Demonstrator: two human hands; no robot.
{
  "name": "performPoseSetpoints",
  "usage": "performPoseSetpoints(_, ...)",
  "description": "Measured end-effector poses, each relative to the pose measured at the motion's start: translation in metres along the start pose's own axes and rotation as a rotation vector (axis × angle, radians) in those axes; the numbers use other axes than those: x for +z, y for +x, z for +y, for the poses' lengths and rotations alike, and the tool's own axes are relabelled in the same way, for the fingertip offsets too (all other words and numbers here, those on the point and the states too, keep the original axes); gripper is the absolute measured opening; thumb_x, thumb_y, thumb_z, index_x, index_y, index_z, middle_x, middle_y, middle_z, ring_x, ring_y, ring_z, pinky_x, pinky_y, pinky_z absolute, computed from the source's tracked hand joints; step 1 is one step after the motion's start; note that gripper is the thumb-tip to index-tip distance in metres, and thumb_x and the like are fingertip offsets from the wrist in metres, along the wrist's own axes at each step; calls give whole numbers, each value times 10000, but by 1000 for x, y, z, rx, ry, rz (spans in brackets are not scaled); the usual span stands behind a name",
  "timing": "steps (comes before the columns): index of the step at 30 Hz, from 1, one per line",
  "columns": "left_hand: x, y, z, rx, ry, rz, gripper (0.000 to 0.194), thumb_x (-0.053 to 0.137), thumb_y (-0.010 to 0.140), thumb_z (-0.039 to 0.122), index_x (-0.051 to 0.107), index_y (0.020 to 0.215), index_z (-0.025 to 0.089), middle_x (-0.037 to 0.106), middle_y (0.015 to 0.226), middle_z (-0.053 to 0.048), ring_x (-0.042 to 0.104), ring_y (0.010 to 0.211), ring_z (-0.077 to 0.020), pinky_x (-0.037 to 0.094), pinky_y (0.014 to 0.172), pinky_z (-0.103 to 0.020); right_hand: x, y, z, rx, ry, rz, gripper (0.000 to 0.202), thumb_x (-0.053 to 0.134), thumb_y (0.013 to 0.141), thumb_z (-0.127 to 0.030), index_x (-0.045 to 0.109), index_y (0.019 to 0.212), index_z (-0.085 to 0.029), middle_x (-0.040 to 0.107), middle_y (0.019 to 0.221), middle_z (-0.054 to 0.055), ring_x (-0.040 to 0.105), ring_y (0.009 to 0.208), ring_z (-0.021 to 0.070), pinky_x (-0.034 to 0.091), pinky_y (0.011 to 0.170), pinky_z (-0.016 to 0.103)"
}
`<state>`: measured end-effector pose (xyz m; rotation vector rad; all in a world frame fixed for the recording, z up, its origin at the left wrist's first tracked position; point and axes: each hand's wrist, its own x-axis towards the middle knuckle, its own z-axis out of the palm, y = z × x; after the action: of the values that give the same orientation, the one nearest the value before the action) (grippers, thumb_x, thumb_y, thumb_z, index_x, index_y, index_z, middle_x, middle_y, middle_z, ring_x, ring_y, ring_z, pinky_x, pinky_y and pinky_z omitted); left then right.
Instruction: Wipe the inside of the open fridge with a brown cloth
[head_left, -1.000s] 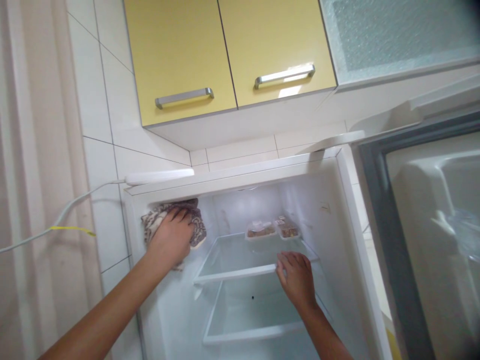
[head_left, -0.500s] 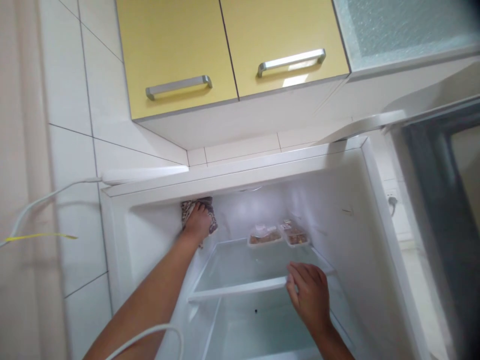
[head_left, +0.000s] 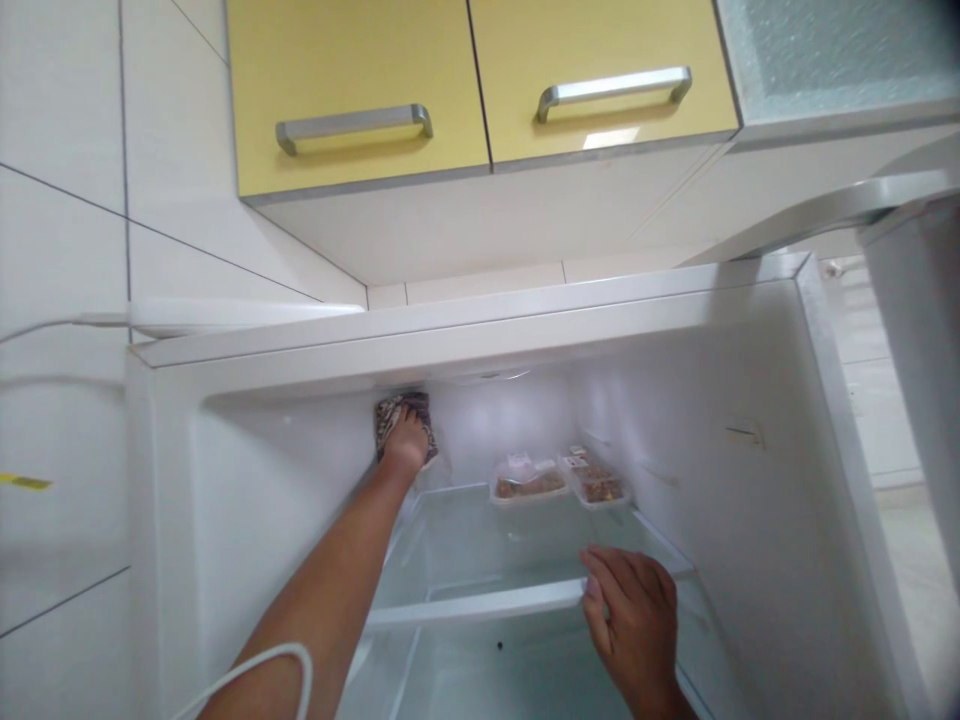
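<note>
My left hand (head_left: 406, 438) reaches deep into the open fridge (head_left: 450, 335) and presses a dark patterned cloth (head_left: 391, 410) against the upper part of the left inner wall, near the back corner. Its fingers are bent over the cloth. My right hand (head_left: 634, 620) is at the white front edge of the upper glass shelf (head_left: 487, 605), its fingers curled round that edge. On the back of this shelf sit two clear food trays, one with brownish food (head_left: 529, 484) and one beside it on the right (head_left: 598, 485).
Yellow cupboards (head_left: 360, 60) with metal handles hang above the fridge. A fridge door (head_left: 911, 330) stands open at the right. A white cable (head_left: 289, 650) crosses my left forearm. A small dark speck (head_left: 500, 646) shows at the lower shelf. Tiled wall (head_left: 60, 270) is at the left.
The view has moved closer to the fridge and shifted left across it. My left hand, with the cloth, is slightly farther toward the back corner. My right hand stays at the shelf edge.
</note>
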<state>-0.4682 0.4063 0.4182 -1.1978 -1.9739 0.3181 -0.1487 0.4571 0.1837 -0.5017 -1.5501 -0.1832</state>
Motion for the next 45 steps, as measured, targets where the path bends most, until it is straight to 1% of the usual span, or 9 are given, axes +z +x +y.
performPoseSetpoints(5, -16, -16, 0, -25, 9, 36, 332, 510, 841, 132, 781, 1025, 82, 724, 1234, -246, 570, 1301, -324, 243, 1209, -494, 2, -2, 0, 14, 10, -7, 240, 489, 954, -182, 711, 1023, -242, 767, 979, 33, 606, 961, 232, 391, 951, 429)
performPoseSetpoints(12, -75, -59, -12, -1, 46, 69, 259, 565, 810, 148, 807, 901, 128, 791, 1037, -190, 646, 1146, -314, 339, 1151, -481, 0, -1, 3, -64, -25, -5, 214, 510, 953, -180, 702, 1035, -228, 755, 974, 35, 598, 950, 232, 390, 932, 422)
performPoseSetpoints(19, -131, -149, -18, 29, 83, 89, 325, 520, 805, 127, 791, 976, 70, 760, 1130, -216, 615, 1238, -363, 342, 1187, -498, -4, -1, 1, -48, -37, -62, 193, 543, 946, -174, 703, 1045, -215, 750, 995, 43, 598, 967, 237, 393, 957, 424)
performPoseSetpoints(23, -147, -205, -18, 24, 118, 141, 422, 500, 775, 74, 767, 1100, 101, 707, 1306, -184, 561, 1338, -346, 313, 1223, -493, -6, 0, 0, -43, -41, -95, 189, 565, 935, -159, 704, 1052, -210, 748, 1008, 41, 594, 973, 234, 391, 966, 413)
performPoseSetpoints(28, -120, -248, -12, 29, 202, 204, 501, 458, 834, 68, 690, 1277, 103, 621, 1439, -182, 515, 1398, -350, 323, 1222, -525, -8, 2, -3, -37, -40, -106, 187, 571, 926, -142, 704, 1044, -202, 745, 1008, 39, 589, 971, 230, 391, 969, 407)
performPoseSetpoints(32, -87, -253, 3, 82, 200, 165, 504, 468, 852, 83, 664, 1315, 115, 615, 1448, -171, 501, 1416, -338, 316, 1233, -516, -9, 3, -3, -34, -37, -113, 190, 577, 927, -147, 700, 1062, -199, 745, 1018, 42, 588, 979, 234, 388, 971, 407)
performPoseSetpoints(35, -71, -236, 18, 69, 171, 91, 498, 446, 876, 93, 646, 1332, 101, 605, 1455, -185, 494, 1422, -343, 316, 1235, -528, -9, 2, -2, -35, -46, -119, 191, 569, 933, -154, 700, 1061, -207, 746, 1026, 42, 587, 983, 239, 386, 976, 414)
performPoseSetpoints(41, -39, -171, 45, 21, 141, -66, 481, 412, 902, 104, 620, 1324, 0, 571, 1459, -258, 448, 1454, -362, 279, 1245, -530, -7, -1, 1, -46, -46, -96, 191, 555, 945, -163, 696, 1064, -212, 748, 1014, 39, 597, 972, 234, 388, 975, 416)
performPoseSetpoints(45, -12, -131, 52, 20, 112, -105, 429, 480, 910, 164, 672, 1274, 44, 638, 1384, -242, 504, 1414, -336, 328, 1212, -496, -6, -1, 3, -67, -46, -74, 190, 548, 948, -165, 692, 1063, -211, 750, 1007, 36, 597, 968, 233, 388, 969, 419)
